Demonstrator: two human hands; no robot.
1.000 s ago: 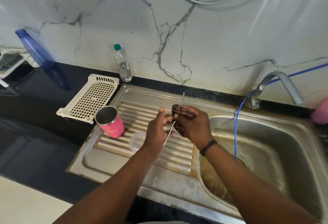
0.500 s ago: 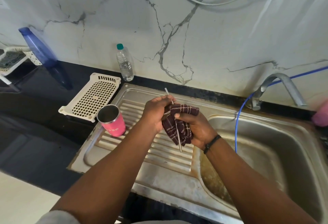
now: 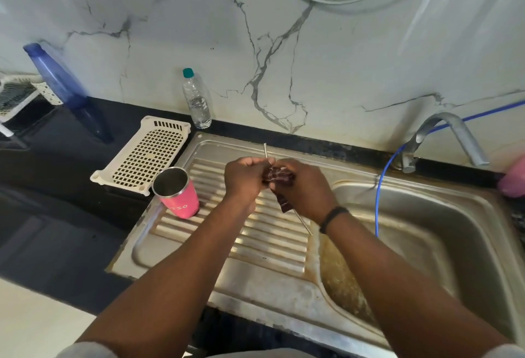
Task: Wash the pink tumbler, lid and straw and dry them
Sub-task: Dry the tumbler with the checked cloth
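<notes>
- Steel straw (image 3: pixel 265 151) at frame centre — pinched by curled left hand (image 3: pixel 245 179).
- Right hand (image 3: pixel 305 190) fingers clamp maroon cloth (image 3: pixel 277 177) round it — ends protrude.

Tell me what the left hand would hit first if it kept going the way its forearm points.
Probably the right hand and the dark cloth it grips around the straw: the left hand already meets them. Beyond lies the sink's back rim; depth is unclear.
</notes>
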